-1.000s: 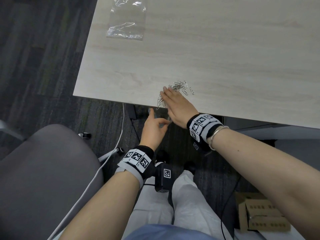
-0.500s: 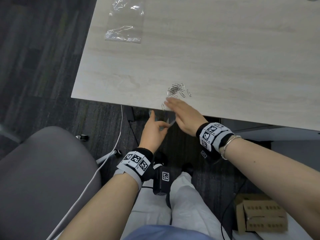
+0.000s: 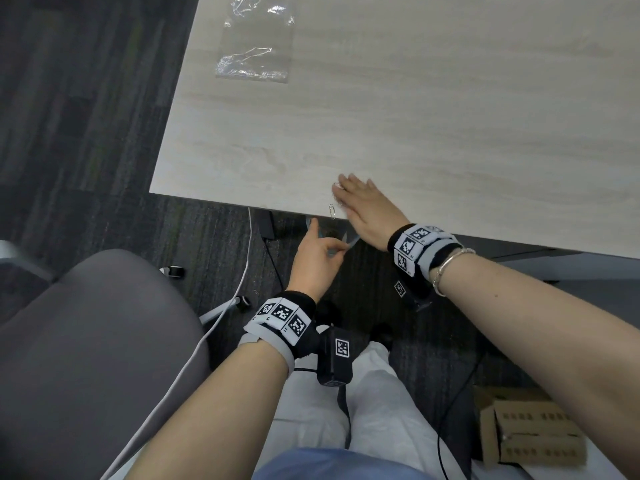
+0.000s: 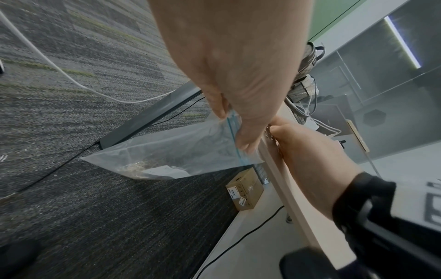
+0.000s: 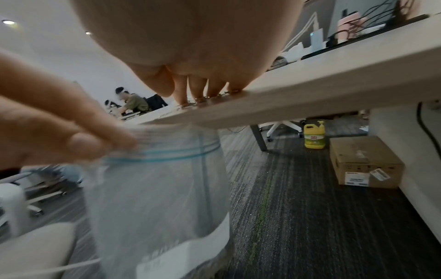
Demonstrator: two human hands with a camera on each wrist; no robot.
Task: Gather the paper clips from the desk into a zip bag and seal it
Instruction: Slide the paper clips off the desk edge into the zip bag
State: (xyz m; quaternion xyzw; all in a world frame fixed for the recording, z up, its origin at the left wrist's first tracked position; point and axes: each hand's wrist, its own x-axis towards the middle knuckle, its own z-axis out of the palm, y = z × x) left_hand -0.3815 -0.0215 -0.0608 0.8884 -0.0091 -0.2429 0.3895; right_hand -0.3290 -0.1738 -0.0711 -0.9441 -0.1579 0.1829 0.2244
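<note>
My left hand (image 3: 317,258) pinches the rim of a clear zip bag (image 4: 181,156) with a blue seal strip, holding its mouth just under the desk's front edge (image 3: 277,207). Some paper clips (image 4: 137,167) lie in the bag's bottom. My right hand (image 3: 363,202) lies flat on the desk near the edge, its straight fingers (image 5: 203,90) covering the pile of clips. One loose paper clip (image 3: 332,211) sits at the edge, left of that hand. The bag (image 5: 162,188) hangs below the desk edge in the right wrist view.
A second clear plastic bag (image 3: 256,50) lies at the desk's far left. A grey chair (image 3: 86,358) stands to my left, with a white cable (image 3: 221,327) on the carpet. Cardboard boxes (image 5: 365,162) and a yellow bottle (image 5: 314,136) stand under the desk.
My right hand drew back toward the edge, then reached forward again and now covers the clip pile. One clip stays at the edge. The left hand keeps the bag below.
</note>
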